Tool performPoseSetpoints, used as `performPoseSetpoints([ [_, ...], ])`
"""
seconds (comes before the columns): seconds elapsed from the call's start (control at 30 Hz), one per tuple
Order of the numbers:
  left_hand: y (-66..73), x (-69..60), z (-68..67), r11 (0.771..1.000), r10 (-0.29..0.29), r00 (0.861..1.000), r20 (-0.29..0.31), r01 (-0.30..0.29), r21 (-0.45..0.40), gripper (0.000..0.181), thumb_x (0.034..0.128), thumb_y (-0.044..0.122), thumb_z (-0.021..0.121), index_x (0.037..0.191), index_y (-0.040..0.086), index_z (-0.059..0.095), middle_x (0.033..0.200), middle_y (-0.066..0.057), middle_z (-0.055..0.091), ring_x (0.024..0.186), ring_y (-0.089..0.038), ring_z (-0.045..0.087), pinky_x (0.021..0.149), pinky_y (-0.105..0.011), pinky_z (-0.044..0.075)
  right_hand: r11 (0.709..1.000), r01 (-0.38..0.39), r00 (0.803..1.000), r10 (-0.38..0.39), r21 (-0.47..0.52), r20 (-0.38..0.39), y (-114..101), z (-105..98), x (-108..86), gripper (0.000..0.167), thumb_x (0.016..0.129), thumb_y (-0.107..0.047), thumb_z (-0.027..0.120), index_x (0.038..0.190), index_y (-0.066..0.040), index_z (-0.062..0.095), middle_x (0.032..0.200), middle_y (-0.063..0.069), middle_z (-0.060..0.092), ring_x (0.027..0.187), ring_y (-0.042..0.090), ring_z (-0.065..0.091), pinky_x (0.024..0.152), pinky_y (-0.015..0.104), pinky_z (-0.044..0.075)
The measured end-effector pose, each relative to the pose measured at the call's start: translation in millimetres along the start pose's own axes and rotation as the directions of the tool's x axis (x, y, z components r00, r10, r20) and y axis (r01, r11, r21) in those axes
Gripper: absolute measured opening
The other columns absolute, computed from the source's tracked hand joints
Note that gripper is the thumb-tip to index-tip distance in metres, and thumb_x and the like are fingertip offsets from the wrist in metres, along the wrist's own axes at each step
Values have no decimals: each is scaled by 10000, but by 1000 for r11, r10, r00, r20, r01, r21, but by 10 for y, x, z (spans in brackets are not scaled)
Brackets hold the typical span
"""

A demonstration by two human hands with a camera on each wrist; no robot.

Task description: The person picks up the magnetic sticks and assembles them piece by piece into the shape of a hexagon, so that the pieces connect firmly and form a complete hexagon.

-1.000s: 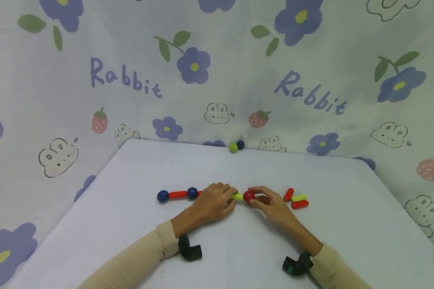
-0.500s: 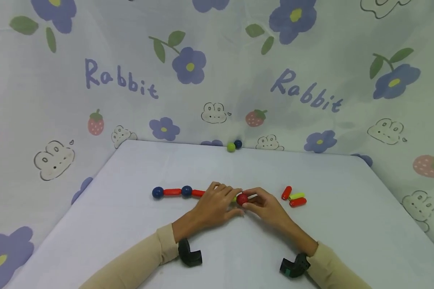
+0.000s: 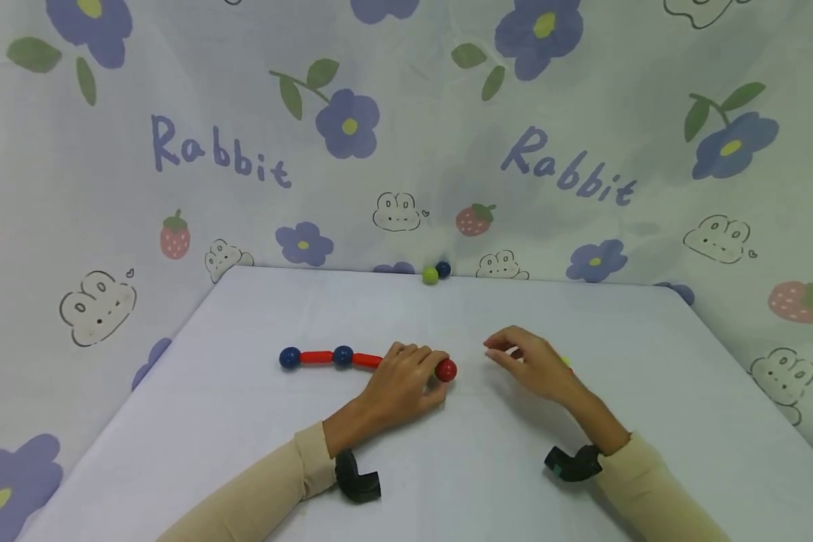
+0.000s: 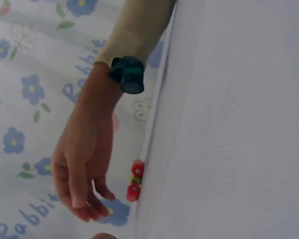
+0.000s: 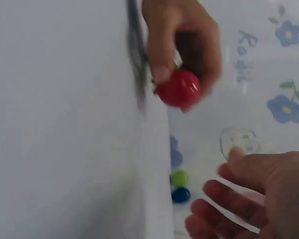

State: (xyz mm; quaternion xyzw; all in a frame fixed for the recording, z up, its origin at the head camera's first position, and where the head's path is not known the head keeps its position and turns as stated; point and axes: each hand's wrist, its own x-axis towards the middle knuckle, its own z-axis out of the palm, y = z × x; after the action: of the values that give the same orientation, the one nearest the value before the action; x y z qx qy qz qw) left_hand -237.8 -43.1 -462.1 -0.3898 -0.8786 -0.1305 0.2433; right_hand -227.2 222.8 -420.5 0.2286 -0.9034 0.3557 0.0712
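Note:
My left hand (image 3: 403,384) pinches the red ball (image 3: 446,369) with thumb and fingers at the right end of a chain on the table. Left of the hand, the chain shows a blue ball (image 3: 290,357), a red rod (image 3: 317,357), another blue ball (image 3: 342,356) and another red rod (image 3: 367,361). Its middle is hidden under the hand. In the right wrist view the red ball (image 5: 178,88) pokes out between thumb and fingers. My right hand (image 3: 535,367) hovers to the right, fingers loosely bent and holding nothing. Loose red rods (image 4: 134,192) lie beyond it, mostly hidden in the head view.
At the table's back edge a green ball (image 3: 430,275) and a dark blue ball (image 3: 443,269) sit side by side. A yellow-green rod (image 4: 135,179) lies among the loose red rods. A printed cloth (image 3: 406,135) hangs behind the white table (image 3: 352,482).
My right hand has let go of the red ball and moved right and up, toward the loose rods. My left hand has shifted along the chain to its red end.

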Motion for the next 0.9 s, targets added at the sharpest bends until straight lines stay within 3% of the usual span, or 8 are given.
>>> performPoseSetpoints([
  [0.13, 14, 2, -4, 1000, -13, 1000, -15, 13, -10, 420, 890, 319, 680, 1272, 148, 641, 1011, 25, 715, 844, -121, 641, 754, -285, 513, 977, 3, 997, 12, -213, 70, 216, -369, -63, 199, 920, -42, 682, 1115, -29, 721, 1070, 76, 715, 950, 242, 675, 820, 371, 581],
  [0.27, 8, 8, -19, 999, -36, 999, -30, 36, 9, 422, 897, 310, 676, 1277, 129, 645, 970, 21, 733, 791, -119, 664, 719, -270, 542, 957, -5, 970, 75, -290, 230, 366, -539, -107, 326, 904, 36, 660, 1225, -16, 686, 1268, 172, 670, 1223, 404, 594, 995, 535, 484],
  [0.37, 0, 8, -15, 998, -53, 997, -47, 54, 16, 400, 898, 305, 669, 1247, 108, 655, 947, 14, 744, 748, -116, 666, 698, -259, 554, 955, -4, 953, 93, -297, 287, 415, -545, -94, 341, 898, 46, 660, 1233, -16, 683, 1247, 159, 682, 1198, 392, 610, 994, 524, 490],
  [0.47, -2, 8, -9, 998, -65, 996, -60, 65, 9, 377, 898, 303, 667, 1212, 95, 655, 927, 12, 749, 710, -108, 651, 675, -243, 549, 950, 12, 958, 78, -311, 276, 430, -508, -57, 300, 886, 38, 681, 1182, -4, 703, 1098, 104, 714, 1015, 288, 652, 908, 457, 552],
  [0.57, 0, 9, 6, 997, -77, 995, -64, 77, -3, 360, 891, 300, 676, 1190, 103, 635, 900, 27, 743, 684, -87, 618, 658, -221, 532, 946, 16, 960, 76, -325, 270, 436, -472, -27, 271, 888, 18, 688, 1158, 11, 711, 995, 64, 686, 885, 183, 596, 799, 344, 564],
  [0.7, 13, 7, 13, 995, -100, 993, -55, 100, -10, 363, 883, 302, 690, 1185, 124, 594, 870, 46, 732, 664, -73, 582, 627, -207, 502, 947, 14, 972, 62, -321, 226, 414, -406, -29, 272, 895, -4, 693, 1167, -1, 702, 993, 45, 631, 876, 151, 565, 769, 307, 546],
  [0.9, 24, 10, -12, 992, -126, 992, -21, 125, -25, 380, 887, 304, 706, 1203, 147, 567, 870, 55, 726, 675, -69, 571, 628, -205, 492, 977, 63, 991, -37, -202, 128, 201, -208, -13, 307, 882, -24, 723, 1185, -62, 700, 1043, 15, 605, 907, 143, 592, 753, 281, 569],
])
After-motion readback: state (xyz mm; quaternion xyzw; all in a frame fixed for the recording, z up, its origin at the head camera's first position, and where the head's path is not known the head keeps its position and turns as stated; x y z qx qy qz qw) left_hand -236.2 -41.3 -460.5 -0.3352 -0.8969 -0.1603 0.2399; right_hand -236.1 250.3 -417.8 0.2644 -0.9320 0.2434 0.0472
